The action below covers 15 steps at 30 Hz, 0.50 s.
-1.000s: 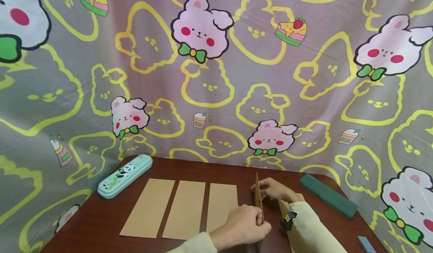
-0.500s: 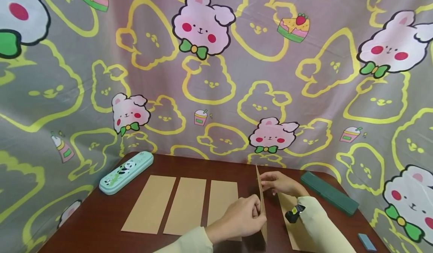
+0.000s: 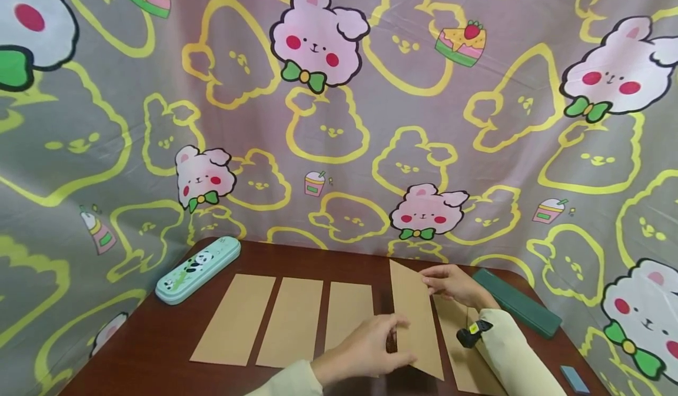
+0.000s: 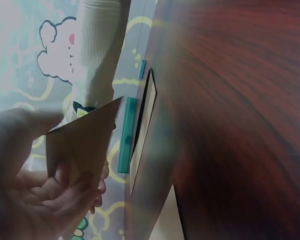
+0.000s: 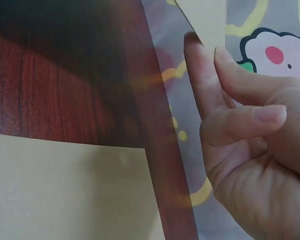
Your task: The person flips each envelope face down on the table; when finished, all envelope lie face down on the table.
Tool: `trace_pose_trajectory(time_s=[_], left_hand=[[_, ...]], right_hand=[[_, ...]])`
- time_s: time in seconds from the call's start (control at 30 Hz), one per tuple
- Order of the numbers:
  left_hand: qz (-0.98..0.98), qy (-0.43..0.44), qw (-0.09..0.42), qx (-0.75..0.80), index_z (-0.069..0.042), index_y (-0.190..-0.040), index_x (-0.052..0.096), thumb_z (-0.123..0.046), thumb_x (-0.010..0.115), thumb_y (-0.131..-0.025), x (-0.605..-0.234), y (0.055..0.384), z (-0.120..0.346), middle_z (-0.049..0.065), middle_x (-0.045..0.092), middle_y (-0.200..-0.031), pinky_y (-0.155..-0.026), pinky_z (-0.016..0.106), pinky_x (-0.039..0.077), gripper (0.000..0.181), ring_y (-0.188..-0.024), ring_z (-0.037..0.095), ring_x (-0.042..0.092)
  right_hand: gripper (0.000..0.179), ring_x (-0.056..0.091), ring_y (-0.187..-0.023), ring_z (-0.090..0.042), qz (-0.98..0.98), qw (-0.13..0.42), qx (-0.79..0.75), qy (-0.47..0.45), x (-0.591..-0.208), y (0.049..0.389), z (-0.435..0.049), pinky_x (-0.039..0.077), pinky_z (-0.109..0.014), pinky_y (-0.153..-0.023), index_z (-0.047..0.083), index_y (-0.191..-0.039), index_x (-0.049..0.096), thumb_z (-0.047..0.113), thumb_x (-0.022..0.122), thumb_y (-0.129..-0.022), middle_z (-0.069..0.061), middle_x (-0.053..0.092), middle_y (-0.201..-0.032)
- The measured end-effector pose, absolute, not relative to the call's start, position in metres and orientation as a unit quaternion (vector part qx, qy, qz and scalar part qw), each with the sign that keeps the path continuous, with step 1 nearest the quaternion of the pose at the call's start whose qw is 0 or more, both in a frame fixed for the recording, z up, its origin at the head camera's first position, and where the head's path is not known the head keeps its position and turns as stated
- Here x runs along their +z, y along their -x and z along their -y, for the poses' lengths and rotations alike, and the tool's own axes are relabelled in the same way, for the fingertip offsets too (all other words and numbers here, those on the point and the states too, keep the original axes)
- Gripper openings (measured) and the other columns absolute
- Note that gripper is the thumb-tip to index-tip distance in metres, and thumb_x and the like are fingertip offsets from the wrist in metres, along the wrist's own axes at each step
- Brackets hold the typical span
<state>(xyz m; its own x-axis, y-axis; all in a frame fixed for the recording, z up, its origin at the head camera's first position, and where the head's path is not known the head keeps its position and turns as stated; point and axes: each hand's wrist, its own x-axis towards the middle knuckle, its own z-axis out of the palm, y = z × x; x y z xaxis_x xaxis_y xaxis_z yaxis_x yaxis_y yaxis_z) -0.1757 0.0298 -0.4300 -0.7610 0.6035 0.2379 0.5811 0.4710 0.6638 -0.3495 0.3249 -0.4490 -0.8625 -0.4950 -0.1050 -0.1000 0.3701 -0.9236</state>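
Note:
A tan cardboard rectangle is held up off the table, tilted, between both hands. My left hand grips it by its near left side; in the left wrist view the thumb is at one edge and curled fingers lie against its face. My right hand pinches the far right edge, and the right wrist view has the card's corner between thumb and fingertips. Below the right forearm, another cardboard piece lies flat, partly covered by the sleeve.
Three cardboard rectangles lie in a row: left, middle and right, the last partly behind my left hand. A mint panda pencil case is at back left. A dark green case and a blue-grey block lie right.
The held cardboard has turned from nearly edge-on to showing its broad face. My right hand has moved right with its far edge; the left has shifted slightly left.

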Motion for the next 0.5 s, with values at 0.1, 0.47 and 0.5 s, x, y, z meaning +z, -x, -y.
trace_pose_trajectory(time_s=[0.1, 0.47, 0.5], left_hand=[[-0.883, -0.349, 0.016, 0.312, -0.009, -0.144, 0.057, -0.053, 0.073, -0.091, -0.431, 0.173, -0.027, 0.0, 0.067, -0.132, -0.092, 0.023, 0.053, 0.07, -0.114, 0.005, 0.062], [-0.918, -0.335, 0.017, 0.214, 0.005, -0.146, 0.051, -0.053, 0.08, -0.085, -0.442, 0.177, -0.034, -0.014, 0.052, -0.07, -0.053, 0.016, 0.039, 0.089, -0.06, -0.003, 0.042], [-0.921, -0.329, 0.026, 0.209, 0.006, -0.145, 0.053, -0.052, 0.081, -0.084, -0.444, 0.178, -0.036, -0.013, 0.05, -0.067, -0.051, 0.016, 0.038, 0.088, -0.057, -0.002, 0.041]], right_hand=[[0.044, 0.071, -0.077, -0.014, -0.81, 0.181, -0.528, 0.181, -0.448, 0.351, -0.326, 0.038, -0.019, -0.049, -0.009, -0.136, 0.059, 0.02, 0.062, -0.103, 0.002, 0.073, -0.087], [0.035, 0.07, -0.075, -0.02, -0.84, 0.184, -0.475, 0.188, -0.441, 0.35, -0.324, 0.045, -0.024, -0.054, -0.004, -0.128, 0.068, 0.021, 0.063, -0.103, -0.003, 0.075, -0.086], [0.033, 0.069, -0.073, -0.02, -0.843, 0.184, -0.469, 0.187, -0.442, 0.35, -0.322, 0.046, -0.025, -0.055, -0.004, -0.126, 0.069, 0.02, 0.064, -0.102, -0.004, 0.074, -0.085]])
